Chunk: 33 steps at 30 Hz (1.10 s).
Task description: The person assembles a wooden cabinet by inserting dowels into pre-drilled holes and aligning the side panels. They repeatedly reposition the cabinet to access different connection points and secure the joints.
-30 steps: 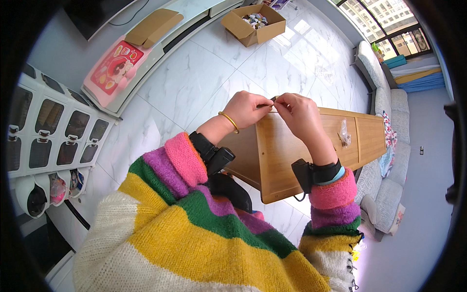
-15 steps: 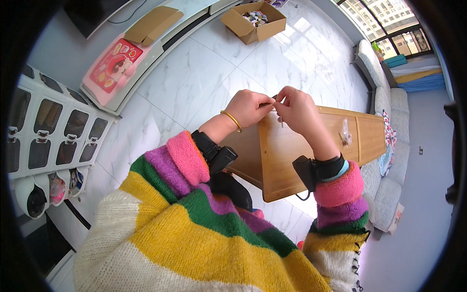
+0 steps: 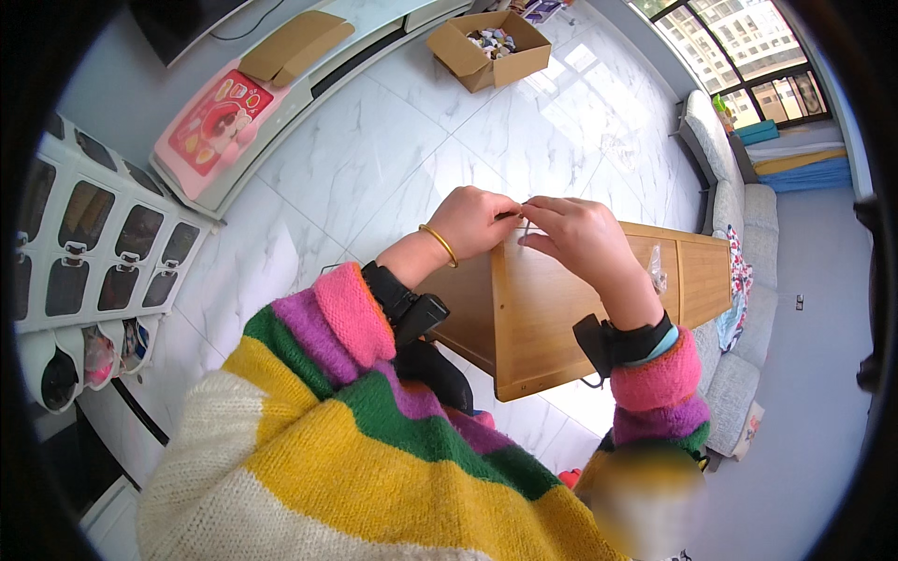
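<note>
My left hand (image 3: 475,222), with a gold bangle on its wrist, pinches at the near-left corner of a wooden furniture piece (image 3: 538,318). What its fingertips hold is too small and covered to make out. Touching it from the right, my right hand (image 3: 585,241) has its fingers bent over the same corner. A thin silvery rod (image 3: 526,227) shows between its thumb and fingers, its kind unclear. On the wooden surface, right of my right hand, lies a small clear plastic bag (image 3: 657,271), partly hidden by my forearm.
An open cardboard box (image 3: 491,61) of small items stands on the marble floor ahead. A pink toy case (image 3: 210,131) rests on the low cabinet at left, near white storage bins (image 3: 103,234). A grey sofa (image 3: 748,318) lines the right wall.
My right hand has turned, its fingers now lying flatter and the thumb lower along the rod. My left hand stays pinched at the corner. The whole view has shifted slightly.
</note>
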Available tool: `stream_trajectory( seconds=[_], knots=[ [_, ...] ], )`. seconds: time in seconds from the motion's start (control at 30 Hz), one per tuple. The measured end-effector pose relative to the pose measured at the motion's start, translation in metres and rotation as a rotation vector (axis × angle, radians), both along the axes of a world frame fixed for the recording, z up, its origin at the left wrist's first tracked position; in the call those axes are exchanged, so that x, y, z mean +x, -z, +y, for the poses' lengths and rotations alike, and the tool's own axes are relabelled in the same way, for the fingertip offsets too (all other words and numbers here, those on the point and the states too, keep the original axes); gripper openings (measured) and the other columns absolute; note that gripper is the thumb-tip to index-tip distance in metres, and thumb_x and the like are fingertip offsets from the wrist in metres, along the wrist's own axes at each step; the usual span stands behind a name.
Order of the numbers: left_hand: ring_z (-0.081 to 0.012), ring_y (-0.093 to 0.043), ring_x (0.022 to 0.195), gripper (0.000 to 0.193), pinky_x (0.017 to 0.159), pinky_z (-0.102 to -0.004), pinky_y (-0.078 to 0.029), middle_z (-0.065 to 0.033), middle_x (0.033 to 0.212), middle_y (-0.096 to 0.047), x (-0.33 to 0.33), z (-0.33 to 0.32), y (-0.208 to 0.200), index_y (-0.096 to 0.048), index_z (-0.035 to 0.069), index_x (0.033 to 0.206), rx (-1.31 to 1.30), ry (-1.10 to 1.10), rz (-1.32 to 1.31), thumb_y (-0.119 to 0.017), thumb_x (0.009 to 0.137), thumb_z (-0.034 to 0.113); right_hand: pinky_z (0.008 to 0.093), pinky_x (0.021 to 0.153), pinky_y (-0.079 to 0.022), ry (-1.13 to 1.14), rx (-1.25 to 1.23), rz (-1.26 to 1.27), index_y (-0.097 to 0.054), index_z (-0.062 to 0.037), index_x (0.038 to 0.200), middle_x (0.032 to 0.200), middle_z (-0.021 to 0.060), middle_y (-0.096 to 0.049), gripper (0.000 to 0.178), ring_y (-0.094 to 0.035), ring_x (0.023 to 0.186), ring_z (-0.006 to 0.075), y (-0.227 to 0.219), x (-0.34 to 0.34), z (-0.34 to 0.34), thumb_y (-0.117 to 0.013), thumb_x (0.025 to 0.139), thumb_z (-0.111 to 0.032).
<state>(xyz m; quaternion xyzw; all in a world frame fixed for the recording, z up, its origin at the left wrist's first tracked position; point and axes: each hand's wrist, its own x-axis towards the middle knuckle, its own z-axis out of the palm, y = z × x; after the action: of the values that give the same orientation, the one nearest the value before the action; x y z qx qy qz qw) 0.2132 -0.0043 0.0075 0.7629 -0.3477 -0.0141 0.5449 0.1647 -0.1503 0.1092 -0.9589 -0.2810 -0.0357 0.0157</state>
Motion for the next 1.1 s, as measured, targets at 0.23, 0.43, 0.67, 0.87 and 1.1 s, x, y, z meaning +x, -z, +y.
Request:
stream_trajectory(
  seconds=[0.23,0.43,0.67,0.87,1.1],
  knots=[
    [-0.0285,-0.059,0.065,0.015,0.061,-0.0342,-0.048,-0.0115,0.071,-0.062,-0.005,0.002,-0.003,-0.067,0.012,0.082,0.023,-0.018,0.053,-0.058,0.075,0.022,0.0329,0.051,-0.046,0.124,-0.179,0.104,-0.061,-0.0070,0.066,0.060,0.0052,-0.058,0.028,-0.057,0.056,0.0218,0.010,0.022,0.004,-0.055,0.080,-0.031],
    [-0.0229,-0.061,0.070,0.023,0.066,-0.0300,-0.048,-0.0103,0.080,-0.064,-0.005,-0.003,0.011,-0.064,0.008,0.093,-0.143,0.015,0.247,-0.061,0.074,0.021,0.0272,0.048,-0.043,0.674,0.529,0.537,-0.061,-0.0022,0.077,0.057,0.0091,-0.059,0.024,-0.056,0.048,0.0164,0.018,0.023,0.002,-0.056,0.082,-0.026],
    [-0.0119,-0.052,0.092,0.035,0.082,-0.0263,-0.041,-0.0050,0.097,-0.059,-0.006,-0.004,0.033,-0.054,0.003,0.104,-0.400,0.389,0.658,-0.063,0.074,0.017,0.0227,0.045,-0.041,0.641,0.730,0.430,-0.053,-0.0012,0.105,0.055,0.0075,-0.058,0.031,-0.054,0.049,0.0093,0.019,0.010,0.010,-0.063,0.078,-0.014],
    [-0.0107,-0.050,0.089,0.028,0.081,-0.0244,-0.039,-0.0036,0.093,-0.057,-0.007,-0.006,0.045,-0.055,0.002,0.102,-0.436,0.407,0.744,-0.057,0.080,0.018,0.0208,0.046,-0.043,0.725,0.881,0.487,-0.053,-0.0040,0.113,0.060,0.0066,-0.059,0.032,-0.055,0.050,0.0083,0.023,0.009,0.008,-0.060,0.082,-0.012],
    [-0.0146,-0.052,0.093,0.037,0.086,-0.0263,-0.037,-0.0080,0.097,-0.060,0.022,0.004,0.038,-0.057,-0.002,0.106,-0.188,0.552,0.622,-0.050,0.080,0.022,0.0219,0.062,-0.048,0.690,1.133,0.761,-0.041,-0.0054,0.128,0.083,0.0102,-0.061,0.045,-0.060,0.070,0.0138,0.024,0.005,-0.012,-0.040,0.083,-0.003]
  ],
)
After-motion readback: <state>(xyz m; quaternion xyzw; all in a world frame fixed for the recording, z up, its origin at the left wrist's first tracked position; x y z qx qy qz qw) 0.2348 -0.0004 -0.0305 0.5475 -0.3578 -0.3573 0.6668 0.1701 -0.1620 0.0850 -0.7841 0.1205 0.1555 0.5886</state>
